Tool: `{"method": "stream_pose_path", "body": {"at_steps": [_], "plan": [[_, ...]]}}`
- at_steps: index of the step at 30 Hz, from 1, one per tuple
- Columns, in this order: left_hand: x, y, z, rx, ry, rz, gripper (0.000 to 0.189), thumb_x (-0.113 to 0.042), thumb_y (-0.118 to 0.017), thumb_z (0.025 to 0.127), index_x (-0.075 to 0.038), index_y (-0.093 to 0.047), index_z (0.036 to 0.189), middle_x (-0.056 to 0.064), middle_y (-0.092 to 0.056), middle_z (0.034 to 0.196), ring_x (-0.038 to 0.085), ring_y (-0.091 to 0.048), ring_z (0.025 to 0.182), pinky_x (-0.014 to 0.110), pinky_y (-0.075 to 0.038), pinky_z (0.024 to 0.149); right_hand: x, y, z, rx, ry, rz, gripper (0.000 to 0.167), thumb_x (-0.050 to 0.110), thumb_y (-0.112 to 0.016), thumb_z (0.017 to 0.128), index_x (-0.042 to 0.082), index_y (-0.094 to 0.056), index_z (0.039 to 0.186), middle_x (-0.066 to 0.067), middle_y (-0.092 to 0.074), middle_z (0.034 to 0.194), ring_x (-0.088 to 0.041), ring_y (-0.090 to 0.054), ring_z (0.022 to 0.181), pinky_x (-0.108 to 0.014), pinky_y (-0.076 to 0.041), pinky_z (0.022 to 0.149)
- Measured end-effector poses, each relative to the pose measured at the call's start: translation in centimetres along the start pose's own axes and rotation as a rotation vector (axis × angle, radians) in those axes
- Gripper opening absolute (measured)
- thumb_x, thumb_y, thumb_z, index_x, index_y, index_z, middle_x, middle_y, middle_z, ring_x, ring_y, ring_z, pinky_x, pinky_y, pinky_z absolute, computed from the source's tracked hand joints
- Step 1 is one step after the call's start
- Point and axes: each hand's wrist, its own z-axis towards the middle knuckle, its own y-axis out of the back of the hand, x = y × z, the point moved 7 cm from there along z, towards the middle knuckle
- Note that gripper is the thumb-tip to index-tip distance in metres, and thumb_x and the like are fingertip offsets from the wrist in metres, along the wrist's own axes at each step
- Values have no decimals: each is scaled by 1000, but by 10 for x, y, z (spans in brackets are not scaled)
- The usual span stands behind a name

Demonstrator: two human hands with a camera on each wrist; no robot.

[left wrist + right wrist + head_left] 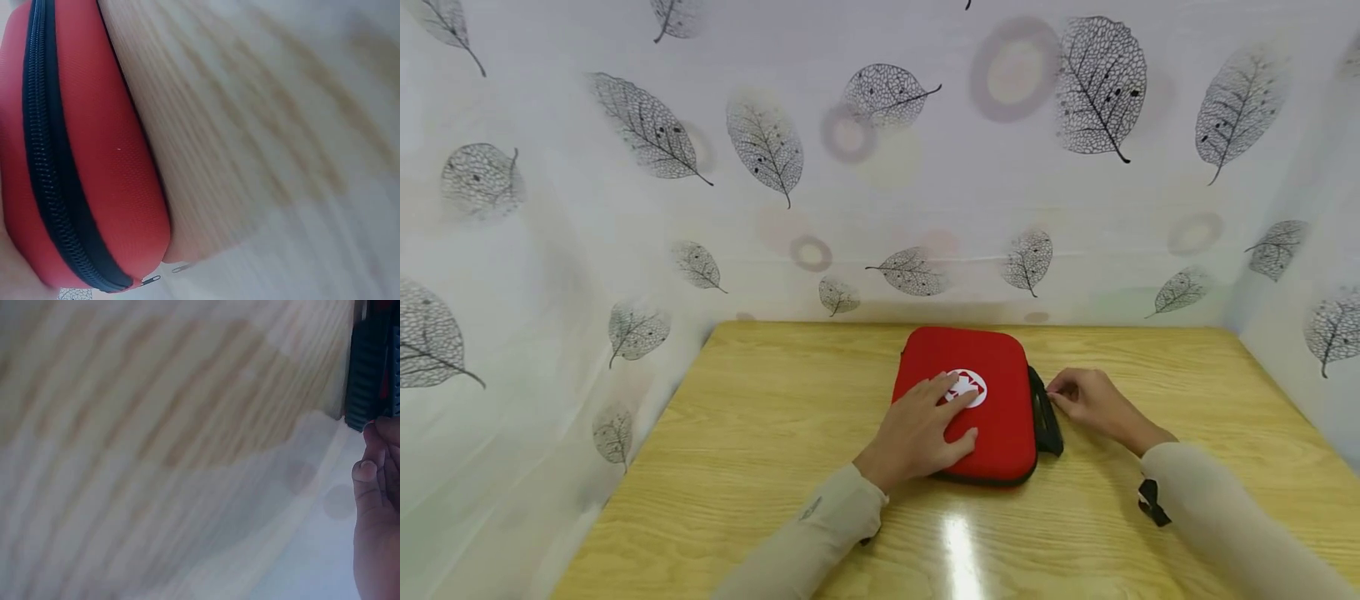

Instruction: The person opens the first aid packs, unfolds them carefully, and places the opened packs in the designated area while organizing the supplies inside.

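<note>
A red zippered case (958, 350) with a black rim and a white round emblem (966, 388) lies flat on the wooden table. On its lid rests my left hand (917, 433), fingers spread over the emblem. The left wrist view shows the case's black zipper (47, 156) along its side, with a small metal zipper pull (151, 280) at one corner. At the case's right side my right hand (1093, 404) pinches the black carry handle (1048, 417) near its far end. In the right wrist view, thumb and finger meet at the ribbed handle (367, 369).
The wooden table (775, 417) extends around the case on all sides. A pale cloth backdrop (820, 233) printed with leaves rises behind the table and along both sides. Light glares off the table near its front.
</note>
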Motion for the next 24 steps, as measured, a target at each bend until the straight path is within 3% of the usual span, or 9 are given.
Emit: {"method": "stream_pose_path", "body": {"at_steps": [12,19,24], "plan": [[6,-3,11,-9,61,-3,51,-48,-56,96,-26,-61,142,6,-51,148,24,-47,138,38,-34,117,13,-3,-10,13,-23,41,15,-13,-72,80,1,-70,82,-1,-68,78,-3,-56,67,-24,-51,57],[7,-4,14,-37,55,12,50,-48,-55,97,-25,-62,141,6,-54,145,25,-48,138,37,-34,117,28,-3,-25,8,-14,47,17,-13,-73,79,2,-69,82,2,-65,76,-1,-53,64,-24,-48,54],[7,-5,15,-19,67,17,51,-48,-55,97,-26,-61,142,6,-53,147,25,-47,139,37,-32,118,40,-3,-38,-23,-6,55,20,-13,-75,79,6,-70,80,4,-67,76,2,-51,63,-22,-47,52]]}}
